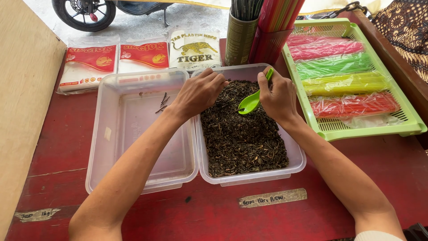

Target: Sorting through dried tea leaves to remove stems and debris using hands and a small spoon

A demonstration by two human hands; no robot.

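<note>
While the right hand (278, 96) grips a green scoop (252, 100), the left hand's (198, 91) curled fingers pinch dark tea leaves (240, 138).

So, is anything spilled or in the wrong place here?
Only a few dark strands lie in the otherwise bare left tub, apart from the tea-filled right tub. Nothing spilled on the red table.

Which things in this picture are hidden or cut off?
Head view only:
- Left hand: fingers curl down into the dark dried leaves, so any pinch is hidden.
- Motorbike's black wheel: cut by the top edge.
- Green plastic spoon: handle partly hidden in the right hand.
</note>
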